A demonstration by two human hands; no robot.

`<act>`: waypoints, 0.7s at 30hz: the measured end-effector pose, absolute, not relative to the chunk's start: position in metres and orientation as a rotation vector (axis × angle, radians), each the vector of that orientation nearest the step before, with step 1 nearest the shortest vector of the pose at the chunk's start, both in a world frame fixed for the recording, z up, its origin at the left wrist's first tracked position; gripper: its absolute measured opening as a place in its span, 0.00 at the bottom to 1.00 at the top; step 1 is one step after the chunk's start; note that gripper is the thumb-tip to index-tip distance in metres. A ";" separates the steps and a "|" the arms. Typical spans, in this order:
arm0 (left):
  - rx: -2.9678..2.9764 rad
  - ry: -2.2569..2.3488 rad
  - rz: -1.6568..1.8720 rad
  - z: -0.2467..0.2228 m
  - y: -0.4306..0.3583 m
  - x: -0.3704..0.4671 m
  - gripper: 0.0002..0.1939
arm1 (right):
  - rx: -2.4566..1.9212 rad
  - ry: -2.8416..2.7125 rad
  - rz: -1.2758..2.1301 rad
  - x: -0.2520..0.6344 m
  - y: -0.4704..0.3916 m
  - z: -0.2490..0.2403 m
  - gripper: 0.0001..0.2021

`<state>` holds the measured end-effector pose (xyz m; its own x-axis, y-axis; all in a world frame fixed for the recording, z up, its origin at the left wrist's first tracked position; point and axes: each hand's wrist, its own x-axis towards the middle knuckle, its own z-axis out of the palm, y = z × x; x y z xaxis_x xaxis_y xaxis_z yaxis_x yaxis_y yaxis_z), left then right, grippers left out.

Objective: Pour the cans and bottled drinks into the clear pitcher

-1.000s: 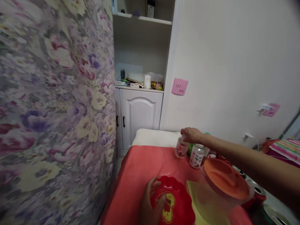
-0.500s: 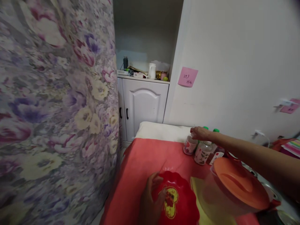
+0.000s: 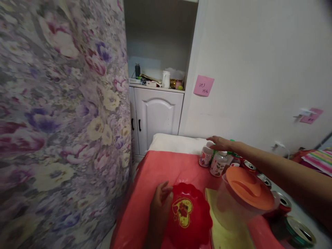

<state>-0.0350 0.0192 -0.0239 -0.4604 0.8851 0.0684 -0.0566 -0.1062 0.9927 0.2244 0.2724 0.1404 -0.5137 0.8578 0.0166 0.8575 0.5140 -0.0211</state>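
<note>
My left hand (image 3: 162,204) is beside the left rim of a red scalloped plate (image 3: 194,214) with a yellow printed design. Its fingers are loosely bent and apart, and I cannot tell whether they touch the rim. My right hand (image 3: 219,142) reaches across from the right, fingers stretched out, over a small white container (image 3: 205,157) with a pink-red print. Nothing shows in its grasp; contact with the container is unclear. Next to that container stands a clear jar (image 3: 218,164) with a printed pattern, and green-capped bottles (image 3: 232,141) are partly hidden behind my right arm.
An orange-lidded clear tub (image 3: 249,188) stands right of the plate, partly over a yellow cloth-like sheet (image 3: 216,221). Several drink cans (image 3: 298,231) line the right side. A floral curtain (image 3: 64,121) hangs at left; a white cabinet (image 3: 158,117) stands behind the table.
My left hand has drawn left off the plate, its fingers loosening. The right hand's fingers have straightened over the white container. The view has shifted, bringing more cans into sight.
</note>
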 end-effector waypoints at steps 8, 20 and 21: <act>0.949 1.452 1.738 -0.012 0.013 -0.037 0.23 | -1.245 -2.296 0.093 0.276 0.172 0.217 0.19; 0.955 1.665 1.929 0.005 -0.037 -0.041 0.29 | -1.155 -2.022 1.532 0.312 -0.020 -0.039 0.23; 0.956 1.705 1.919 0.004 -0.045 -0.043 0.30 | -1.171 -2.052 1.547 0.302 -0.023 -0.058 0.20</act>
<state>-0.0426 -0.0455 0.0043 -0.6863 0.6915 0.2254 0.1423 -0.1763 0.9740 0.3015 -0.0231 -0.0579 -0.6149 0.7584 -0.2162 0.4166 0.0796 -0.9056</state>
